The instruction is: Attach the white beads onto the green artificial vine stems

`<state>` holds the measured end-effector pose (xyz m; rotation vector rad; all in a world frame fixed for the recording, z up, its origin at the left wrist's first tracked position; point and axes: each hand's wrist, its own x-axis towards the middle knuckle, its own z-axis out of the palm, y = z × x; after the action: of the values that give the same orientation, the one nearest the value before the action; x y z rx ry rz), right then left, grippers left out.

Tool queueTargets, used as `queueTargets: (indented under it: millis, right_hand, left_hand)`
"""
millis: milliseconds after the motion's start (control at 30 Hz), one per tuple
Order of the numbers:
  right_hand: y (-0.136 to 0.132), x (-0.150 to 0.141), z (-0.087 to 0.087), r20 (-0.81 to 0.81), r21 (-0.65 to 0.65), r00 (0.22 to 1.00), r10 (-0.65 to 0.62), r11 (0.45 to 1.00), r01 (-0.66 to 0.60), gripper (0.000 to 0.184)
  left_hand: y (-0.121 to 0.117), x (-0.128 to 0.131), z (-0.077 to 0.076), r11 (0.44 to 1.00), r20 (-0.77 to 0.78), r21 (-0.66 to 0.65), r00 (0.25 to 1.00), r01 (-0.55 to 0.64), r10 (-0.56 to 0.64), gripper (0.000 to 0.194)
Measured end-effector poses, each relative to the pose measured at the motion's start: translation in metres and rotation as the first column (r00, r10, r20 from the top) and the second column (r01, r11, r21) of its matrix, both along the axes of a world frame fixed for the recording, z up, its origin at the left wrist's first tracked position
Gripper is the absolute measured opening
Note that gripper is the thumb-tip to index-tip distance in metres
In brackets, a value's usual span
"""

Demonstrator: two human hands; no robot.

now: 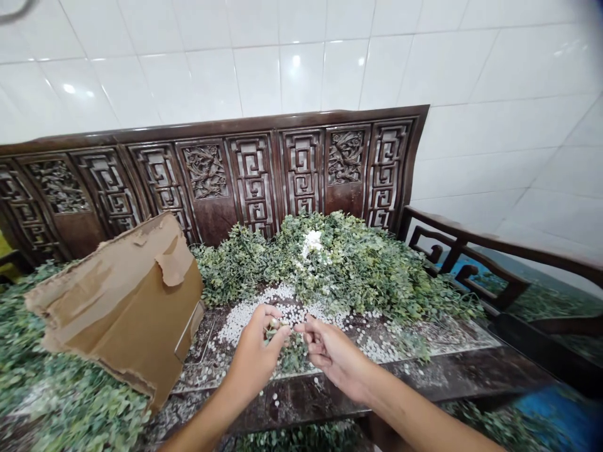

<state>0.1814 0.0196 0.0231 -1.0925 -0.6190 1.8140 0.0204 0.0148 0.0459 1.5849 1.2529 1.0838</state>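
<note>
My left hand (258,351) is closed in a pinch on a small green leafy sprig (279,331) held over the dark wooden bench seat (471,370). My right hand (330,350) is beside it, fingers curled and pinched at the same sprig from the right. Just beyond the hands lies a scatter of several small white beads (264,309). Behind them is a big heap of artificial green foliage (358,263) with a white tuft (311,242) on top.
A torn cardboard box (122,307) leans on the left of the bench. More green foliage (56,389) covers the left side and the floor. The carved wooden backrest (245,169) and an armrest (471,248) bound the seat; white tiled wall stands behind.
</note>
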Motion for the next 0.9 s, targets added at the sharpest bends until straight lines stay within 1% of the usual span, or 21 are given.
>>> queueTargets:
  millis: [33, 67, 133, 200, 267, 367, 467, 500, 567, 633, 700, 767, 800, 900]
  right_hand:
    - [0.001, 0.001, -0.005, 0.006, -0.061, 1.000, 0.019, 0.998, -0.019, 0.027]
    - [0.001, 0.002, -0.009, 0.009, -0.117, 0.998, 0.068, 0.991, -0.066, 0.029]
    - [0.000, 0.004, -0.014, -0.019, -0.212, 0.976, 0.215, 0.954, -0.214, 0.036]
    - [-0.003, 0.004, -0.015, -0.052, -0.235, 0.942, 0.333, 0.912, -0.335, 0.041]
    - [-0.006, 0.004, -0.012, -0.031, -0.167, 0.929, 0.370, 0.914, -0.370, 0.039]
    - [-0.008, 0.004, -0.007, 0.091, 0.001, 0.935, 0.343, 0.939, -0.344, 0.039]
    - [-0.007, 0.007, -0.003, 0.217, 0.090, 0.910, 0.354, 0.921, -0.379, 0.044]
    - [-0.007, 0.008, -0.003, 0.239, 0.095, 0.897, 0.371, 0.911, -0.402, 0.045]
    - [-0.007, 0.010, -0.002, 0.257, 0.064, 0.873, 0.414, 0.895, -0.442, 0.045]
    - [-0.007, 0.012, -0.001, 0.244, 0.003, 0.854, 0.459, 0.881, -0.474, 0.045]
    - [-0.007, 0.012, 0.000, 0.199, -0.028, 0.834, 0.515, 0.853, -0.521, 0.046]
    - [-0.007, 0.011, 0.000, 0.162, -0.004, 0.812, 0.560, 0.823, -0.567, 0.047]
    - [-0.007, 0.010, 0.000, 0.165, 0.019, 0.808, 0.565, 0.817, -0.576, 0.048]
    - [-0.006, 0.006, -0.001, 0.254, 0.118, 0.821, 0.512, 0.826, -0.552, 0.050]
  left_hand:
    - [0.002, 0.000, -0.001, 1.000, 0.028, -0.007, 1.000, -0.009, 0.009, 0.020]
    - [0.003, 0.000, -0.002, 1.000, 0.047, -0.005, 0.999, -0.024, 0.024, 0.020]
    - [0.005, -0.001, -0.003, 0.998, 0.047, 0.017, 0.997, -0.059, 0.058, 0.020]
    - [0.006, -0.001, -0.002, 0.995, 0.026, 0.042, 0.996, -0.087, 0.086, 0.019]
    - [0.006, -0.002, 0.000, 0.994, 0.006, 0.056, 0.995, -0.096, 0.096, 0.017]
    - [0.005, -0.002, 0.004, 0.994, 0.000, 0.048, 0.996, -0.094, 0.094, 0.017]
    - [0.004, -0.004, 0.007, 0.996, 0.010, 0.018, 0.996, -0.091, 0.091, 0.018]
    - [0.004, -0.004, 0.007, 0.995, 0.013, 0.009, 0.995, -0.099, 0.099, 0.020]
    - [0.004, -0.006, 0.007, 0.993, 0.035, -0.016, 0.992, -0.120, 0.121, 0.024]
    - [0.005, -0.008, 0.007, 0.991, 0.085, -0.045, 0.987, -0.129, 0.133, 0.028]
    - [0.007, -0.010, 0.006, 0.989, 0.144, -0.077, 0.980, -0.124, 0.134, 0.031]
    - [0.008, -0.012, 0.007, 0.986, 0.169, -0.103, 0.975, -0.129, 0.146, 0.034]
    - [0.008, -0.013, 0.008, 0.985, 0.170, -0.112, 0.974, -0.134, 0.152, 0.034]
    - [0.005, -0.015, 0.010, 0.979, 0.148, -0.170, 0.979, -0.112, 0.138, 0.028]
